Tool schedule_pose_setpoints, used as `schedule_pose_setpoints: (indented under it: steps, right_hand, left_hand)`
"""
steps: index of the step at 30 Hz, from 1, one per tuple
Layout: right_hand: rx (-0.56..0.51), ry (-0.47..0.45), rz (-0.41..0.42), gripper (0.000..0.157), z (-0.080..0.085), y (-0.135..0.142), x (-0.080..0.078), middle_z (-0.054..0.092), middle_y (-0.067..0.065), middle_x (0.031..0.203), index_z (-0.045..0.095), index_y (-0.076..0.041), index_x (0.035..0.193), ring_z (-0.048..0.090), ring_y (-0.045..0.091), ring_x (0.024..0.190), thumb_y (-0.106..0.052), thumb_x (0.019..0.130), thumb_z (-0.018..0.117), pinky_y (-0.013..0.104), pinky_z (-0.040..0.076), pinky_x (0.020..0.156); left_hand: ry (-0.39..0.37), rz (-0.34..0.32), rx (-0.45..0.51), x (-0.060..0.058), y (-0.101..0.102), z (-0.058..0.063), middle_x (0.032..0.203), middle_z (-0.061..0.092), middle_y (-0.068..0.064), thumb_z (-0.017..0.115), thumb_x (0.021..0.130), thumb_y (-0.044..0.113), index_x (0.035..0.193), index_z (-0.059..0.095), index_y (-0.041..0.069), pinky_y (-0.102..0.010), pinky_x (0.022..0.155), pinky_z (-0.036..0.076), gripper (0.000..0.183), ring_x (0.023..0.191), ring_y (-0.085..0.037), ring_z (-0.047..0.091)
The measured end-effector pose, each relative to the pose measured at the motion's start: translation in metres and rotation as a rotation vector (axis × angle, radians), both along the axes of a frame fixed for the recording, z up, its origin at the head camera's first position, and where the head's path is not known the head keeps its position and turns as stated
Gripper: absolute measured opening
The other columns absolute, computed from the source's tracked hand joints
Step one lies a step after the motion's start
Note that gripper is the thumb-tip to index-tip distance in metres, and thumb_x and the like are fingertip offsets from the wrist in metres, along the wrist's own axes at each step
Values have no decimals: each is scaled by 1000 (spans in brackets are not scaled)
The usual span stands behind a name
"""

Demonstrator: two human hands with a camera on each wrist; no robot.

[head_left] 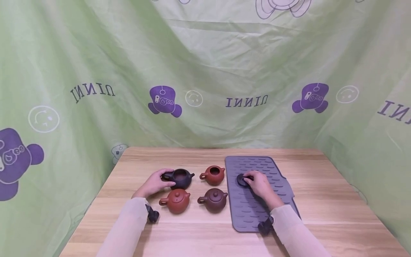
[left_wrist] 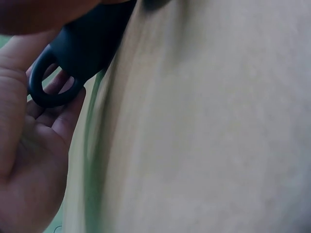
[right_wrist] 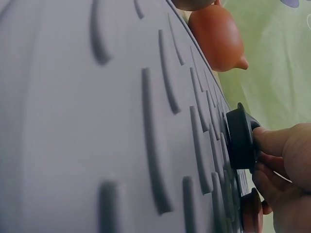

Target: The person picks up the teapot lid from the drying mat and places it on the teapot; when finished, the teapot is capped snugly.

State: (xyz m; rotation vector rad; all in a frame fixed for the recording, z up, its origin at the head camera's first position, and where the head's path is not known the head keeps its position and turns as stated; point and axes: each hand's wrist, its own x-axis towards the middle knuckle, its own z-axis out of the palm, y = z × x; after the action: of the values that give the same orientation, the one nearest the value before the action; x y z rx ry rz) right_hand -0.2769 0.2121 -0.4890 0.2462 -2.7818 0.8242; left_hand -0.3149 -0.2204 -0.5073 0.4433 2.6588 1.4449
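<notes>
I have my right hand (head_left: 261,185) pinching the lid (head_left: 241,180) at its fingertips, low over the mat (head_left: 245,212); whether they touch, I can't tell. My left hand (head_left: 155,184) grips the black pot (head_left: 182,183) around its handle side.

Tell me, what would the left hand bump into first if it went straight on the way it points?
The left hand holds the black teapot; just beyond that, the lidless red teapot seems first in line, though depth is hard to judge.
</notes>
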Motion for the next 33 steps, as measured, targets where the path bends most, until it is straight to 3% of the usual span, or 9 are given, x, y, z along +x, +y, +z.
schedule_pose_setpoints:
  steps: [5,11,23,30,33]
  right_hand:
    - [5,3,0,10,-1,-1,0,67,18,107,73,-6,97,59,40,106,-8,88,72,54,43,93]
    - [-13,20,7,10,1,0,0,68,17,106,74,-6,97,60,40,104,-9,88,73,53,45,91]
    - [-56,34,18,10,23,-13,-2,70,13,104,74,-7,96,64,32,97,-11,87,73,48,50,85]
    - [-68,26,50,11,37,-31,-5,70,12,103,74,-7,97,65,30,94,-10,87,74,46,51,82]
    - [-67,36,64,11,42,-41,-8,70,11,102,74,-7,97,65,29,93,-11,87,74,44,51,82]
  left_hand:
    - [10,1,16,-1,-1,-4,129,56,-20,86,75,27,133,57,5,-41,87,47,69,108,-30,55]
    - [-17,5,40,-3,0,-5,129,55,-22,86,74,26,133,56,4,-35,69,53,70,90,-25,59]
    - [-15,2,24,2,1,0,128,54,-25,84,78,21,134,54,1,-34,66,53,66,84,-23,59]
    - [22,2,-4,3,2,2,129,55,-21,84,78,23,133,56,2,-39,89,46,65,107,-28,54]
    - [14,0,5,4,2,2,129,55,-22,84,78,23,133,55,2,-40,85,48,65,106,-30,55]
